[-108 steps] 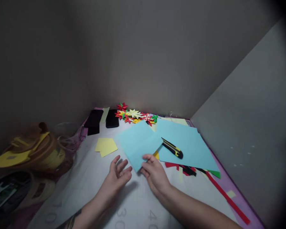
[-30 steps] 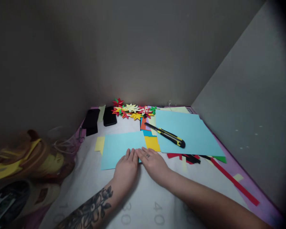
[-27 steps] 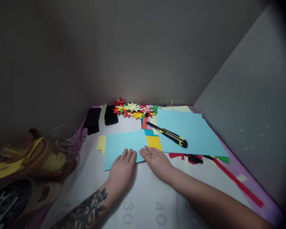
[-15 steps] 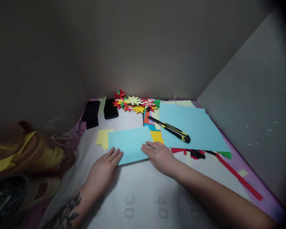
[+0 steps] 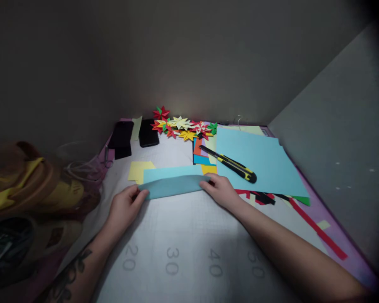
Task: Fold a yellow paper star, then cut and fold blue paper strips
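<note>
From where I'm standing, a light-blue sheet (image 5: 167, 172) is lying on a white numbered mat (image 5: 180, 229), between the person's two hands. The folding looks only partly done: a near flap (image 5: 173, 187) is standing tilted, not yet lying flat, so some flattening seems to be left. The left hand (image 5: 124, 205) is pinching one end narrowly, the right hand (image 5: 222, 190) the other, thumbs in front, fingers partly hidden, both arms reaching forward.

Blue paper edge (image 5: 174, 184) up (previously flat)
</note>
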`<state>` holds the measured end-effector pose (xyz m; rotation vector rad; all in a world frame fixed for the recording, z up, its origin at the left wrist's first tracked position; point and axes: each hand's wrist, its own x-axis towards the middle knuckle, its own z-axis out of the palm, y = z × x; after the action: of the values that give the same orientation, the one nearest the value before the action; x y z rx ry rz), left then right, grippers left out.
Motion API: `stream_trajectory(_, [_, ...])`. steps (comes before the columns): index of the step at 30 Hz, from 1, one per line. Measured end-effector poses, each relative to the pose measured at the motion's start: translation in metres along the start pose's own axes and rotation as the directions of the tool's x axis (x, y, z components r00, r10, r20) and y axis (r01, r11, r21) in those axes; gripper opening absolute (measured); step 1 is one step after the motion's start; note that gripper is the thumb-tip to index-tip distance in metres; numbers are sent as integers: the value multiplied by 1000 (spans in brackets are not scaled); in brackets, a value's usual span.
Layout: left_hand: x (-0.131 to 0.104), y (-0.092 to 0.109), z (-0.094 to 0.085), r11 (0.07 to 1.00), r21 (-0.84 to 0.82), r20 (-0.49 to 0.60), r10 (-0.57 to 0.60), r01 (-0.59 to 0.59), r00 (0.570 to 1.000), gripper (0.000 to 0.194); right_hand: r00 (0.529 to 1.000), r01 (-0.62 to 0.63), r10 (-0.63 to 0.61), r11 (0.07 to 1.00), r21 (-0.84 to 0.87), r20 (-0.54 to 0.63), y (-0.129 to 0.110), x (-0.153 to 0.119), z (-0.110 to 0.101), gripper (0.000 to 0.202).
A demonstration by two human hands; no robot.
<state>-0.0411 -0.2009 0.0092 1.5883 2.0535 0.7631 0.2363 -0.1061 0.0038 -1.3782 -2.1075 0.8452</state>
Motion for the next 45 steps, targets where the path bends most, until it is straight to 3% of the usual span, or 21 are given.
stream_trajectory(4, [7,-2,7,996,-51,-76,-76,72,994,27,995,-65,61,997,-43,-82,4,7,7,25])
stream_trajectory(8, [12,-5,11,992,-28,-105,-126,124,986,37,991,-87,90,996,32,-95,7,8,10,13])
stream_trajectory(17, [17,3,9,979,-32,-122,-206,203,971,40,990,-114,112,993,-17,-80,4,9,12,27])
stream_trajectory(25, [14,2,12,982,-39,-166,-190,186,968,46,997,-68,59,984,-165,-57,2,8,13,25])
stream_trajectory(45, [17,1,11,981,19,-153,-190,195,970,43,996,-34,25,993,-109,-84,4,4,14,19])
